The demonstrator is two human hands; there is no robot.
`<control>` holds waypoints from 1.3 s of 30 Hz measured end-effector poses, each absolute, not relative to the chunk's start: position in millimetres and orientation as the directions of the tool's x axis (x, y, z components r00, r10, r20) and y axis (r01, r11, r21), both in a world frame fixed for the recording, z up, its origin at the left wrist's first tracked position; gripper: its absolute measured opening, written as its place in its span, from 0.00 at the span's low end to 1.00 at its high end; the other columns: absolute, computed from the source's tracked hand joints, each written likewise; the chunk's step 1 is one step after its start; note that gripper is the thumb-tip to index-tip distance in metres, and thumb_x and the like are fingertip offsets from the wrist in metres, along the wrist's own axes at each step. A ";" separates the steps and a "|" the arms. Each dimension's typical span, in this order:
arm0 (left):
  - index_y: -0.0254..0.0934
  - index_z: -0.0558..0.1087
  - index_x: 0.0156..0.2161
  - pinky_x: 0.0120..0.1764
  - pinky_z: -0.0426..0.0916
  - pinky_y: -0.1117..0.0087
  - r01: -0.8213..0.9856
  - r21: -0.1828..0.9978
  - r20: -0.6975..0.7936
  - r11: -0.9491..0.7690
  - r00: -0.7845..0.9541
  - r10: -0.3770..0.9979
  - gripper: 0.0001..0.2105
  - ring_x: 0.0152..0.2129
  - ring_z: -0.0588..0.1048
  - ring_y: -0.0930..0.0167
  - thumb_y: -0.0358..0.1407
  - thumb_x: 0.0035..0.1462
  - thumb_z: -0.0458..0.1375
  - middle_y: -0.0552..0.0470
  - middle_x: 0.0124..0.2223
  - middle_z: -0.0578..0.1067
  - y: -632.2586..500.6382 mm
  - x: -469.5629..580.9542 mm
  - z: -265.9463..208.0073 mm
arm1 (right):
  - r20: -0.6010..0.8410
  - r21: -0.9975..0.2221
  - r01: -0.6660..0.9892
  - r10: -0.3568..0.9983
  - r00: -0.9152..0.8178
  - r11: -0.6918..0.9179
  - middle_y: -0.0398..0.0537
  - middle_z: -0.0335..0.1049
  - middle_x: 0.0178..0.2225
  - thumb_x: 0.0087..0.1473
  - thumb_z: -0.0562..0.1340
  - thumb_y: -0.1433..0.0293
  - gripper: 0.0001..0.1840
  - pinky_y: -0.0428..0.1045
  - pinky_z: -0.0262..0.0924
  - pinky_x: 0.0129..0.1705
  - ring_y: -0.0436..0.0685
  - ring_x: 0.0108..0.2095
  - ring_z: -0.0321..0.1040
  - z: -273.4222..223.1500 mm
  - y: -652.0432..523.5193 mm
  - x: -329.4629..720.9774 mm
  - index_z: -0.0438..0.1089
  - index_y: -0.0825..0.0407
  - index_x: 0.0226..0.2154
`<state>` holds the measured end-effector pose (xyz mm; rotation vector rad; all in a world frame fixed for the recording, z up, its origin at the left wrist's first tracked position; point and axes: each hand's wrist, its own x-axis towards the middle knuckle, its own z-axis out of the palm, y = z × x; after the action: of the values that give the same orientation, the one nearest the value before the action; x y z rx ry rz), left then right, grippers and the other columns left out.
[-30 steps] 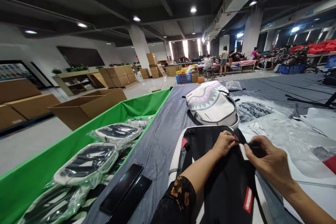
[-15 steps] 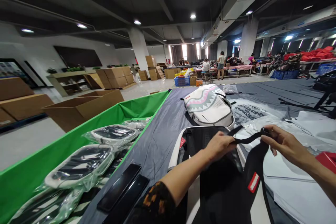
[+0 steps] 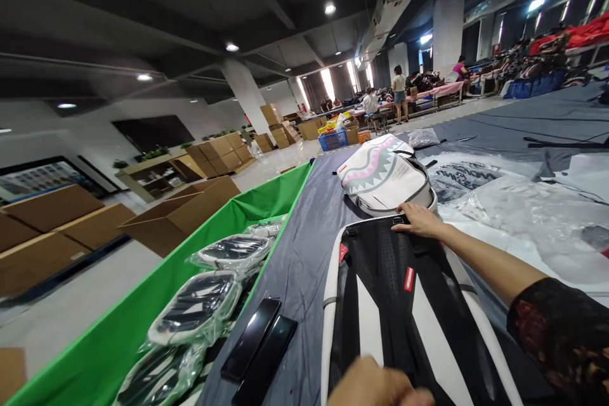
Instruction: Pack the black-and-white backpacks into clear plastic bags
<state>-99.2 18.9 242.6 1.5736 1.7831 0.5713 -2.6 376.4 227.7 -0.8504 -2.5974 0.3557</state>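
Observation:
A black-and-white backpack (image 3: 392,266) lies on the grey-covered table with its back panel and shoulder straps facing up. A small red-and-white label sits on one strap. My right hand (image 3: 421,221) grips the pack's top edge, thumb on the near side by a small black buckle. Low in the view, my left hand (image 3: 380,386) is over the lower part of the pack; it is blurred and cut off by the frame, so its fingers do not show clearly. Just beyond stands a white backpack (image 3: 380,174) with a pink and grey shark-mouth print.
Two dark phones (image 3: 264,342) lie left of the pack. A green-walled bin (image 3: 266,193) holds several plastic-wrapped backpacks (image 3: 195,304). Clear plastic bags (image 3: 518,203) spread to the right. Cardboard boxes (image 3: 178,209) stand on the floor; people work at far tables.
Both hands have let go of the black strap, which now lies flat on the pack. My right hand moved to the top edge, my left toward the bottom. The view has tilted.

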 end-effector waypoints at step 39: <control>0.31 0.77 0.44 0.47 0.71 0.61 0.891 0.150 -0.014 0.428 -0.430 0.902 0.14 0.44 0.77 0.59 0.34 0.69 0.49 0.37 0.44 0.78 189.8 -241.6 163.0 | 0.057 0.014 0.459 0.457 -0.888 0.889 0.59 0.77 0.47 0.60 0.63 0.67 0.14 0.55 0.68 0.49 0.65 0.48 0.74 178.0 308.0 -60.2 0.75 0.52 0.48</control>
<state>-241.6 189.8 163.0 1.6227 2.5749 0.1828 -60.2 308.0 178.0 -0.7283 -3.0020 -0.0416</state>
